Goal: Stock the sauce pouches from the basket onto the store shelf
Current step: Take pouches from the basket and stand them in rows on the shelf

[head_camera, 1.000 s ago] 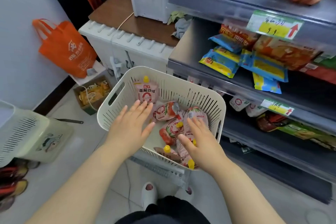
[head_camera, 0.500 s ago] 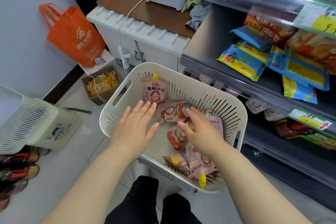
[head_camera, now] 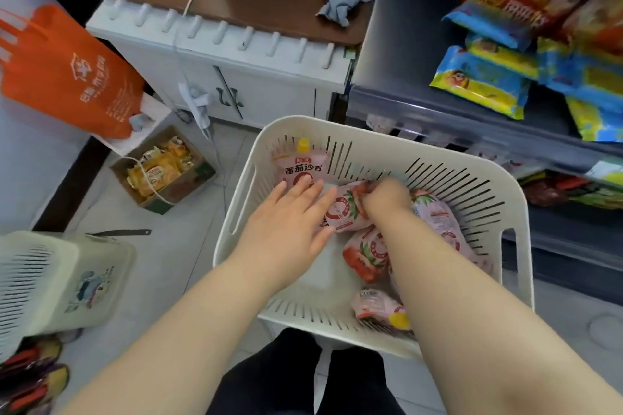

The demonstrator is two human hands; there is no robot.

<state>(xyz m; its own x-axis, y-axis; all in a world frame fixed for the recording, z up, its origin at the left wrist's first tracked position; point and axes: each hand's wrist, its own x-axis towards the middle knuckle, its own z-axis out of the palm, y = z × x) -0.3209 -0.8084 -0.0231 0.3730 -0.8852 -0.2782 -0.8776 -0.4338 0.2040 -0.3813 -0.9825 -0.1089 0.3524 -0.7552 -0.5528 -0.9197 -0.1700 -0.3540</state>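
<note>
Grey shelf [head_camera: 404, 54]: far right, carrying snack bags [head_camera: 478, 81].
Cream basket [head_camera: 515, 212]: near centre, just left of the shelf, holding the sauce pouches [head_camera: 367, 256].
Left hand [head_camera: 290, 222]: fingers straight, close together, tips on the upright pouch [head_camera: 303, 168] at the far wall.
Right hand [head_camera: 387, 195]: fingers curled, gripping one end of the lying pouch [head_camera: 344, 212].

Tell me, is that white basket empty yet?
Not empty: several sauce pouches lie in the basket, and the right hand grips one.
</note>
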